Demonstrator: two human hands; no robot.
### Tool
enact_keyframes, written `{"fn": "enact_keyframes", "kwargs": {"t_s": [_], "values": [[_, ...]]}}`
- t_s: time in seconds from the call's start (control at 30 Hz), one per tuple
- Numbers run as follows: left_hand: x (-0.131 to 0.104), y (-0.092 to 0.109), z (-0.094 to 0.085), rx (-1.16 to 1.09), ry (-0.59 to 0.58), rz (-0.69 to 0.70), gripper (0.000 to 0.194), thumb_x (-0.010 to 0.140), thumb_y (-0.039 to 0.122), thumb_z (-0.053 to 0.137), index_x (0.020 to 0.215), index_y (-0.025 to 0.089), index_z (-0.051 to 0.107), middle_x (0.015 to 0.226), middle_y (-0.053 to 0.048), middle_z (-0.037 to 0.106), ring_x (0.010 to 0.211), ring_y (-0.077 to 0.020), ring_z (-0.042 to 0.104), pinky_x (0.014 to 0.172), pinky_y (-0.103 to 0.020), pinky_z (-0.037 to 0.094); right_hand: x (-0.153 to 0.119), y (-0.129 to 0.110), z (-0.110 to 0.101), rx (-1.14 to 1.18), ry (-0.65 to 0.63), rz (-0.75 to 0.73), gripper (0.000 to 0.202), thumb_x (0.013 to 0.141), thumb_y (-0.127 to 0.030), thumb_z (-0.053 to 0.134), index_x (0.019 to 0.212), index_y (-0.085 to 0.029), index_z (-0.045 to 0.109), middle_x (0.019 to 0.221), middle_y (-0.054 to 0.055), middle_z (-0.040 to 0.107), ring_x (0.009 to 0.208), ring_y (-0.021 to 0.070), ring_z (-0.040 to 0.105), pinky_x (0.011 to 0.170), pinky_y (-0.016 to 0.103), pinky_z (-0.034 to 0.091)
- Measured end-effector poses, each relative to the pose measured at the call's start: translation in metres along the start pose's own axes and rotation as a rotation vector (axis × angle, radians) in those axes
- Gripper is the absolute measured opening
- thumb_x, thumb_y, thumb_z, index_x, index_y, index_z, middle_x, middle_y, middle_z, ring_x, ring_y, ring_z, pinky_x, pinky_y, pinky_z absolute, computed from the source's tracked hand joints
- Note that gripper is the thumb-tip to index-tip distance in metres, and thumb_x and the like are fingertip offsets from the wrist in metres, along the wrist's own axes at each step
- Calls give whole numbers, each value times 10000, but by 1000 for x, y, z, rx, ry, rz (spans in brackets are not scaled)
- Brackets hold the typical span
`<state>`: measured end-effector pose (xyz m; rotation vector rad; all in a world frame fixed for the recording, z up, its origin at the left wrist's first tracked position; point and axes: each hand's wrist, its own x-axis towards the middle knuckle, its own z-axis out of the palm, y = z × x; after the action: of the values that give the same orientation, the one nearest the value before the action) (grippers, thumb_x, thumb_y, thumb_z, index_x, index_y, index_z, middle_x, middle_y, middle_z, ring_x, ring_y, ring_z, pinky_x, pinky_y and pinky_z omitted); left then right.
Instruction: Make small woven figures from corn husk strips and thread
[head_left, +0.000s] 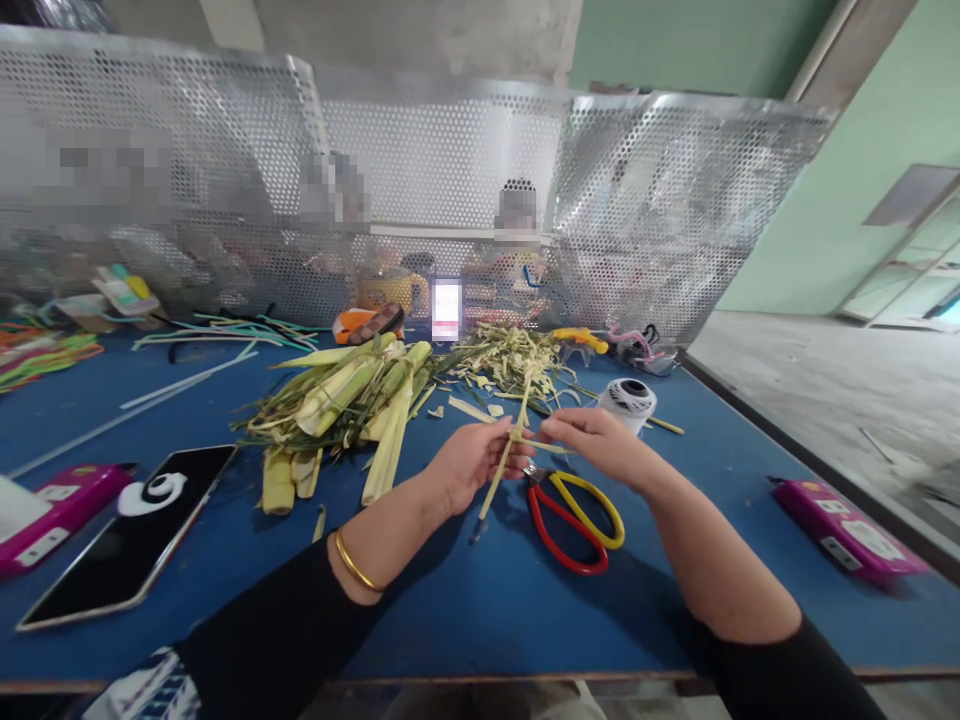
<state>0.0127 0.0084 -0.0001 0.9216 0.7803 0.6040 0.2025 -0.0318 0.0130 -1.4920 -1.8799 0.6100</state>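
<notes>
My left hand is closed around a small cross of pale green-yellow plant strips, pinched at the knot where the strips meet. One strip end points up and away, another down toward me. At the strip running right, the fingers of my right hand are bent and pinched together on it. Scissors with one red and one yellow handle lie just below my hands, their blades partly hidden by my left fingers. Behind my right hand stands a spool of white thread.
A bundle of husk-like stalks lies left of my hands, with a pile of shreds behind. A dark phone and magenta devices flank me on the blue table. A perforated metal screen closes off the back; people sit beyond it.
</notes>
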Motion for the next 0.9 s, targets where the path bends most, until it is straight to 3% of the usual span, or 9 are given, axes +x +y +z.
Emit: {"fn": "enact_keyframes", "kwargs": {"t_s": [0.13,0.33,0.5,0.63,0.77,0.83,0.9], "values": [[-1,-4,0,57,46,80,149,829,225,631,860,101,706,743,-60,690,593,-93,602,629,-221,488,-2,-2,9,0,-136,16,340,854,-425,514,633,-185,613,553,-24,578,531,115,492,519,240,352],[-3,-1,-1,116,10,75,219,801,240,650,972,119,713,858,-87,731,681,-123,652,659,-234,490,1,5,9,-84,-26,-14,274,859,-342,497,684,-194,648,607,-10,627,581,137,548,557,253,392],[0,3,-3,71,-49,83,261,784,118,595,1027,115,691,910,-102,738,730,-148,678,695,-251,516,3,5,7,-188,179,-187,190,860,-238,500,839,-226,688,780,18,713,750,182,625,799,349,438],[6,8,-10,-69,-19,29,299,813,80,512,1076,123,648,829,-83,736,659,-133,677,642,-228,523,3,3,3,-240,175,-323,222,907,-233,473,836,-238,683,790,8,710,762,170,626,978,416,361],[8,16,-20,-97,-120,-118,322,916,277,407,1015,92,651,775,-114,729,598,-169,681,559,-262,528,2,3,-4,-238,126,-379,219,917,-232,475,844,-245,681,780,-7,708,752,158,636,1034,426,321],[5,18,-21,5,-200,-116,403,907,431,453,1013,97,652,821,-132,735,650,-197,700,560,-270,530,1,3,-5,-242,115,-389,221,918,-226,471,846,-248,679,782,-10,710,754,156,641,1050,433,304],[1,17,-19,153,-228,-65,391,842,447,587,1034,113,653,854,-123,739,682,-193,705,564,-248,519,1,3,-4,-247,96,-392,217,919,-229,471,846,-249,675,801,-6,716,770,160,643,1053,436,304]]}}
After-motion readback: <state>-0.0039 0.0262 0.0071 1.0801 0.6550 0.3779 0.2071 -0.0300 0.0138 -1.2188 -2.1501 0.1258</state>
